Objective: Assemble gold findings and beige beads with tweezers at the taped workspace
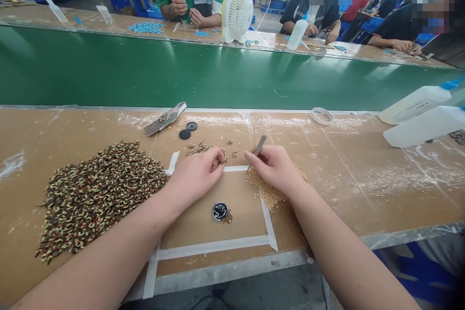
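My left hand rests on the brown table, fingers pinched together on a tiny part at its fingertips, beside a scatter of small brown pieces. My right hand is closed round a thin metal tweezer that sticks up and away from it. That hand lies over a heap of small beige beads. A big pile of brown, cream and red patterned parts lies to the left. A small dark round dish sits inside the white tape outline.
Two black discs and a flat metal scoop lie behind my hands. A tape roll and two white bottles are at the right. A green conveyor belt runs across; beyond it a white fan and several people working.
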Demonstrator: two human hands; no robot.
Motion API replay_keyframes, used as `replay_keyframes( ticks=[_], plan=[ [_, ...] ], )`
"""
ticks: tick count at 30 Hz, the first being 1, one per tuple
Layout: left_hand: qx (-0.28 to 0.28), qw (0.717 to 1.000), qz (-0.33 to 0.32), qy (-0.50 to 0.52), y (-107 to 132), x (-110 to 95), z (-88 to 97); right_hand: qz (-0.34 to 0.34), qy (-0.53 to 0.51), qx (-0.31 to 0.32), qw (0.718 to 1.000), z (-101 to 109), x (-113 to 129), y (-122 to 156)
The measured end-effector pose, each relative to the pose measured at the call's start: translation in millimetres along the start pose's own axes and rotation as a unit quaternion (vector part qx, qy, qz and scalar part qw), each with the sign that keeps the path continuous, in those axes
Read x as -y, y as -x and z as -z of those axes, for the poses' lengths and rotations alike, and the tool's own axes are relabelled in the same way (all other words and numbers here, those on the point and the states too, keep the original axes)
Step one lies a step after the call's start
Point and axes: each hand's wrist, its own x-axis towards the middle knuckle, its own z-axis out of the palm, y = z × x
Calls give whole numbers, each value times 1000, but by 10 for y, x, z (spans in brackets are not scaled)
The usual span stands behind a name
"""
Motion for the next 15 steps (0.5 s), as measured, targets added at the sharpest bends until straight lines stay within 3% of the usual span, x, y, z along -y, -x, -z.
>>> replay_keyframes(
  ticks=[3,6,11,15],
  plan=[
    [-4,998,6,-56,-6,17,39,2,13,16,1000,-7,1,8],
    [-17,999,13,-40,8,-10,72,8,25,29,999,-17,-13,11],
    [-71,996,-15,50,59,-90,70,14,24,27,999,-46,-51,2],
    [-65,985,-15,157,66,-112,9,13,21,24,999,-58,-55,-3]
  ],
)
